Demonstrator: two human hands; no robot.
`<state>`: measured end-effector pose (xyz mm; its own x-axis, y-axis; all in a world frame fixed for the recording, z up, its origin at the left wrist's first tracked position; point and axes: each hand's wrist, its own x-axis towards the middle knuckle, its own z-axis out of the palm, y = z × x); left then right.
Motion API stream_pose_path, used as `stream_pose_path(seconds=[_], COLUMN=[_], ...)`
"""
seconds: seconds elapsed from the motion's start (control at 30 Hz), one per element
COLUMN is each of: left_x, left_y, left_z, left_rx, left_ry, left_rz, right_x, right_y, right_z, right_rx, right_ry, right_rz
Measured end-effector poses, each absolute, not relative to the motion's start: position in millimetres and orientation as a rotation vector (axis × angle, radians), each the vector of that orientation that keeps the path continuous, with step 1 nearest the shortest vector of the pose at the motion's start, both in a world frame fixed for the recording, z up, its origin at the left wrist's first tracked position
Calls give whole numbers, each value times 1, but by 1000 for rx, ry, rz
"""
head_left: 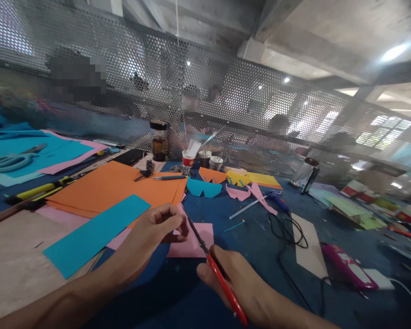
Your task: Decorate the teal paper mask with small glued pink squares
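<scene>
Red-handled scissors are in my right hand, blades pointing up and away to the left. The blades look closed or nearly so, and their tip is beside the fingers of my left hand. Those fingers are curled in a pinch on a narrow pink paper piece, partly hidden by the hand and blades. Beneath it a pink paper sheet lies on the blue table. A blue paper strip lies left of my left hand, near a stack of orange paper.
Paper cut-outs, among them a blue one, lie ahead. Behind are a lidded jar and paper cups. A glue gun with a looping cord and a magenta box lie right. Blue-handled scissors rest far left. Perforated metal screen behind.
</scene>
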<state>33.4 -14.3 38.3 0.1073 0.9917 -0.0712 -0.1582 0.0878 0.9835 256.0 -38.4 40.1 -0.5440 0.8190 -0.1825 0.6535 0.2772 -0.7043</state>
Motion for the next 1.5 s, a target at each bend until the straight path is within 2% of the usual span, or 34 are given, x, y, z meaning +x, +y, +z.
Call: stream_pose_path(seconds=[1.5], left_x=[35], left_y=[-14], left_z=[37], left_rx=[1114], left_ry=[1066], left_rz=[1138], right_x=[255], right_y=[-41], right_z=[37], right_rx=[-1289], right_ry=[-2300], right_rz=[1148])
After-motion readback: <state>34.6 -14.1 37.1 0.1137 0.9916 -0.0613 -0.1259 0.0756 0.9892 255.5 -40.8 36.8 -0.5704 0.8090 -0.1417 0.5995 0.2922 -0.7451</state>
